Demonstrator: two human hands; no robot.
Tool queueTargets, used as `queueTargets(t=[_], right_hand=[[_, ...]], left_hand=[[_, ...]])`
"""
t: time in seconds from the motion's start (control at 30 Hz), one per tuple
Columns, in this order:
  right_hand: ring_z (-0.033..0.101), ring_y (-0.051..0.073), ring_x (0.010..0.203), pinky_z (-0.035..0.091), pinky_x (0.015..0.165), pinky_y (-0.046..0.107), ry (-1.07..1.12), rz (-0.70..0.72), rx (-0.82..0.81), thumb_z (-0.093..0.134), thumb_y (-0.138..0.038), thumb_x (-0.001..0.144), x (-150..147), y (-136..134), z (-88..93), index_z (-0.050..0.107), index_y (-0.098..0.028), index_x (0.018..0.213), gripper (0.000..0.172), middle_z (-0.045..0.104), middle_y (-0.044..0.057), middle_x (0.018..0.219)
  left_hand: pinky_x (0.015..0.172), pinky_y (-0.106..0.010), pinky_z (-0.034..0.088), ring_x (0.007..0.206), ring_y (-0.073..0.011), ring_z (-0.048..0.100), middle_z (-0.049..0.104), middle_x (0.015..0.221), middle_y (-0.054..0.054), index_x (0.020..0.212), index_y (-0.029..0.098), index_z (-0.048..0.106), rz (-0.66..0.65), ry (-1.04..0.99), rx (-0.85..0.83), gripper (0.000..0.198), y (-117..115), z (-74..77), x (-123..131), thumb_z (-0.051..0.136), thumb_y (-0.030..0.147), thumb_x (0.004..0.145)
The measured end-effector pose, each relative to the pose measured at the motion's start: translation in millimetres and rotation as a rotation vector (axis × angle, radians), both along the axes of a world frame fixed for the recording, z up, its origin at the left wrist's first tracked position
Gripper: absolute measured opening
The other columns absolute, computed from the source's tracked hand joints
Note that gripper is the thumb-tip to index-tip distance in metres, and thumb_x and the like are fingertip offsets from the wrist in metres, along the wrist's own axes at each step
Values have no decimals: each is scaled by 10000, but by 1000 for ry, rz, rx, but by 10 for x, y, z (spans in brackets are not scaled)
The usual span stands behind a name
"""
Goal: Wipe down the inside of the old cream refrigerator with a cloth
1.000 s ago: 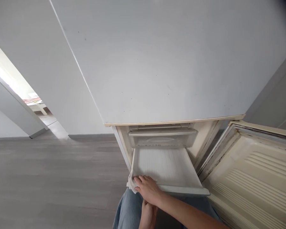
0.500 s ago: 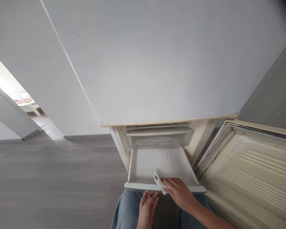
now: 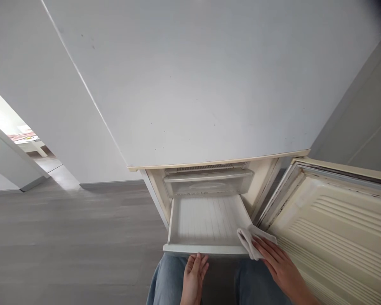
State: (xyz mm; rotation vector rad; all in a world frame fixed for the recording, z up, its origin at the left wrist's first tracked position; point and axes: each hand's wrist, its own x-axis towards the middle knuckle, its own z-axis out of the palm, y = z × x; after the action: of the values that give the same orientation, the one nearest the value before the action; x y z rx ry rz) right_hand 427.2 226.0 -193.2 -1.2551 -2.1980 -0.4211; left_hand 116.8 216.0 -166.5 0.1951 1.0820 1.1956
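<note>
A white plastic drawer (image 3: 206, 220) is pulled out of the bottom of a fridge (image 3: 193, 84). My right hand (image 3: 277, 262) presses a white cloth (image 3: 249, 239) flat against the drawer's front right corner, its fingers laid over the cloth. My left hand (image 3: 193, 277) rests just under the drawer's front lip, fingers extended and together, touching or nearly touching the lip. Above the open drawer, a second drawer (image 3: 208, 182) sits pushed in.
The lower fridge door (image 3: 336, 228) stands open to the right, its ribbed cream inner side facing up. My knees in blue jeans (image 3: 165, 284) are below the drawer. Grey wood floor (image 3: 66, 245) stretches left, toward a doorway (image 3: 19, 140).
My right hand has swept the cloth along the drawer's front edge from the left corner to the right corner. My left hand has moved up to the drawer's lip.
</note>
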Motion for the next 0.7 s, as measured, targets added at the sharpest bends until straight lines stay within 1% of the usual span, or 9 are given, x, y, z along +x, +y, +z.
queueTargets(t=[0.07,0.13,0.23,0.3,0.33,0.43,0.53,0.6,0.7], right_hand=[[599,212,1112,504,881,328,119,-52,-46,447,-300,913,117,-93,-61,516,-249,1335,431,610,31,1270],[658,226,980,545,757,314,323,-175,-156,438,-376,896,191,-206,-77,619,-224,1192,379,677,65,1143],[682,257,777,537,582,320,727,-518,-394,441,-548,823,203,-368,25,668,-197,1014,460,721,109,938],[670,282,844,534,600,328,1011,-727,-490,480,-616,765,155,-438,152,655,-195,1015,520,709,122,993],[654,294,922,537,637,332,1157,-770,-512,520,-630,735,120,-458,217,644,-195,1038,544,691,124,1065],[608,297,1045,544,708,336,1647,-654,-509,670,-587,626,-3,-467,366,610,-205,1085,600,646,104,1177],[633,277,988,557,730,362,2064,-503,-561,709,-506,587,-119,-455,440,599,-247,1077,564,678,67,1090],[650,273,946,563,729,381,2223,-557,-706,669,-476,620,-177,-469,464,598,-268,1082,512,698,59,1016],[662,273,930,567,727,389,2285,-656,-911,613,-450,662,-224,-524,437,591,-275,1110,481,717,58,940]], left_hand=[[1160,-481,378,1138,-279,633,717,920,-52,757,191,614,-13,18,8,251,16,11,-2,719,389,644],[1173,-493,362,1134,-286,636,719,895,-50,744,195,608,-7,23,11,249,50,20,-7,721,390,640],[1165,-474,385,1133,-287,637,719,875,-45,759,206,608,5,34,23,254,118,40,-14,715,404,641],[1154,-457,407,1146,-282,630,724,914,-46,793,216,615,6,41,31,257,160,66,-15,707,409,649],[1148,-446,417,1151,-277,628,725,930,-46,803,220,617,2,45,34,254,176,82,-13,704,406,653],[1139,-425,434,1164,-267,620,714,961,-42,814,226,612,-1,61,46,248,207,126,4,695,404,663],[1133,-422,440,1169,-267,615,688,1005,-50,839,223,601,6,73,35,282,235,138,31,694,420,660],[1127,-419,446,1162,-265,619,674,1026,-55,849,218,598,10,76,39,298,269,125,48,692,428,659],[1115,-426,454,1118,-256,641,669,963,-48,806,211,589,21,73,59,264,365,94,68,687,416,669]])
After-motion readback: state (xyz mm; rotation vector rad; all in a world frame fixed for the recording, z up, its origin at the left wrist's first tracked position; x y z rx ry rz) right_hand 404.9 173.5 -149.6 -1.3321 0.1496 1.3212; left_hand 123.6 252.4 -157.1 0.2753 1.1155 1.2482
